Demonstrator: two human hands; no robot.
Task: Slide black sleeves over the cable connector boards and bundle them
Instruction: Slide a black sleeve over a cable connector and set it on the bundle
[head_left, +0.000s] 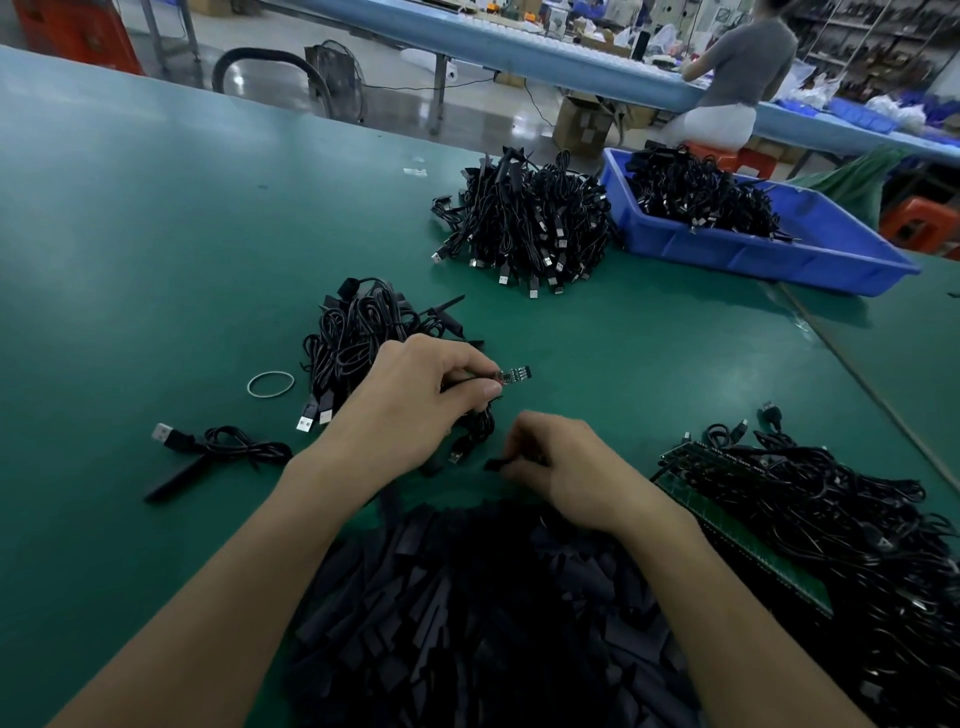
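Observation:
My left hand (421, 395) pinches a small connector board (515, 374) at its near end, and the board sticks out to the right above the green table. Its black cable (475, 423) hangs coiled under the hand. My right hand (558, 462) is just below and to the right, fingers closed on a black sleeve (493, 464) at the edge of a big pile of loose black sleeves (483, 623). A heap of sleeved cables (358, 332) lies behind my left hand. One finished cable (218, 452) lies alone at the left.
A rubber band (270, 384) lies left of the heap. Unsleeved cables with green boards (810, 519) are piled at the right. A bundled stack (524, 218) and a blue bin (753, 249) with more cables stand farther back. A person sits at another bench behind.

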